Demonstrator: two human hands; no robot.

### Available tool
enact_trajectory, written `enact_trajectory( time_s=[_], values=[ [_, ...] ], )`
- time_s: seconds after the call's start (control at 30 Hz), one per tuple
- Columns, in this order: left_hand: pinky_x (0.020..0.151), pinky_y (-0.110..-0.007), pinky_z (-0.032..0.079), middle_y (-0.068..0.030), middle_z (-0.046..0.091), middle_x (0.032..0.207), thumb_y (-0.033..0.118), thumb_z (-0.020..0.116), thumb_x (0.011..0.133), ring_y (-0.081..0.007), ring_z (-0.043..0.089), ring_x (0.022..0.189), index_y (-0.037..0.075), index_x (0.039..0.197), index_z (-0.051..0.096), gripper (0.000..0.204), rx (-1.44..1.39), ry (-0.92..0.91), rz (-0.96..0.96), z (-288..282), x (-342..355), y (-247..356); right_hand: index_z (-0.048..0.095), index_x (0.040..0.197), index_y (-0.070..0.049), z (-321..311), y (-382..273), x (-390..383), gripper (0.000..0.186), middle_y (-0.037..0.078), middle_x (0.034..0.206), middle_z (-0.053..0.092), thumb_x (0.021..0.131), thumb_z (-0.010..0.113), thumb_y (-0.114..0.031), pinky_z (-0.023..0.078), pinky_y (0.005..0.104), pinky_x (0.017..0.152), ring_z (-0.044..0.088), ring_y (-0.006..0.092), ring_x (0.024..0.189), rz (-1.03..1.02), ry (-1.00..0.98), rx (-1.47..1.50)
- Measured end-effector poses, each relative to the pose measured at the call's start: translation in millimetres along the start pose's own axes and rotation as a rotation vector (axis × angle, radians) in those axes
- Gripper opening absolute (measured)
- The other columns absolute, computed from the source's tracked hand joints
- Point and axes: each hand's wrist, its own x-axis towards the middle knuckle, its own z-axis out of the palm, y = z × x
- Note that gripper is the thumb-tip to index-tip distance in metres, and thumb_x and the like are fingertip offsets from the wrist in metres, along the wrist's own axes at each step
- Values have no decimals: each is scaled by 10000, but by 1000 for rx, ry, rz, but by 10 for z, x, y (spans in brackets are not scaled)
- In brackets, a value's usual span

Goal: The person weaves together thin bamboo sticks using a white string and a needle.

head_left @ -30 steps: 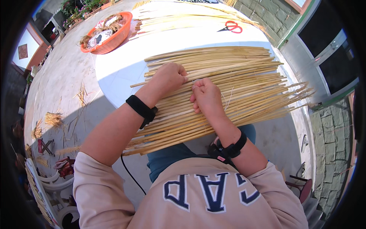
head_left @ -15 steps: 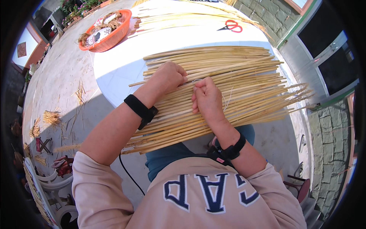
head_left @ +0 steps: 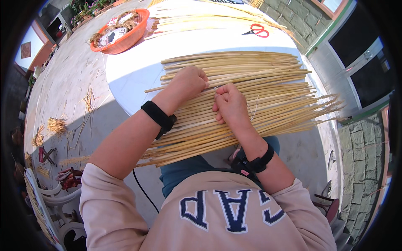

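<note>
Pale yellow stalks, bound side by side into a mat [head_left: 276, 98], lie across the near table edge and over my lap. My left hand [head_left: 190, 80] rests on the upper part of the mat, its fingers closed in a pinch by one stalk; what is between them is hidden. Just right of it, my right hand [head_left: 231, 103] is closed, thumb and finger pinching a thin white thread. The thread's small loop shows at the fingertips, and a loose length of thread [head_left: 257, 102] trails right of that hand. Several separate stalks [head_left: 234, 57] lie beyond the mat.
Red-handled scissors [head_left: 258, 31] lie at the far right of the white round table [head_left: 130, 77]. An orange basket [head_left: 125, 39] with bundled material stands at the far left. More stalks [head_left: 197, 19] lie at the back. Straw bundles [head_left: 56, 125] are on the floor at left.
The view has shifted slightly, moving the table and basket a little to the right in the picture. Both hands stay close together on the stalks, the thread loop between them looking smaller.
</note>
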Motion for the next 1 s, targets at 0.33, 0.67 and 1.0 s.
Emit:
enact_trajectory(
  time_s=[0.33,0.67,1.0],
  values=[
    [588,-327,446,-137,605,651,165,603,733,-217,580,600,-24,801,613,201,210,93,69,17,-18,100,497,856,-6,40,109,23,66,68,590,554,838,472,-64,420,223,341,534,107,421,-71,70,175],
    [523,-267,415,-78,571,605,109,588,748,-125,521,556,-36,763,602,146,38,38,-14,-2,8,60,472,918,11,-23,194,85,97,93,642,553,864,445,-65,448,231,365,554,127,452,-72,-79,311],
    [496,-248,394,-45,556,593,99,582,756,-96,487,538,-35,730,596,137,27,26,-16,-1,36,31,479,935,-6,-84,167,89,122,97,669,552,878,421,-97,441,223,376,533,124,449,2,-119,391]
  ],
)
